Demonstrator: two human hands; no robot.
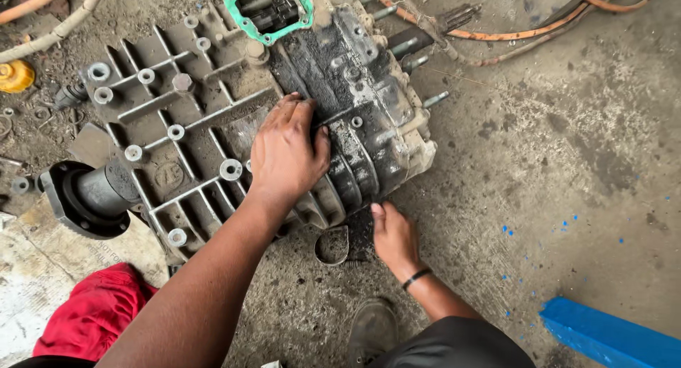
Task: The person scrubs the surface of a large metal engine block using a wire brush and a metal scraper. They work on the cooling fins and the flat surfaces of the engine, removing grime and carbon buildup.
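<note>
Item: cast-metal gearbox housing [213, 119], lying on the concrete floor [567, 141].
Left hand [287, 155]: pressed flat on the ribbed casing, fingers spread, clamping nothing.
Right hand [392, 237]: fingers hooked under the lower edge.
Handling: judged heavy, rigid, greasy; grip the ribs and the edge.

The left hand [287, 155] lies flat, palm down, on a greasy grey gearbox casing [213, 127] resting on the concrete floor [553, 162]. The right hand [394, 237] grips the casing's lower edge. A green gasket [241, 17] rims its top opening.
</note>
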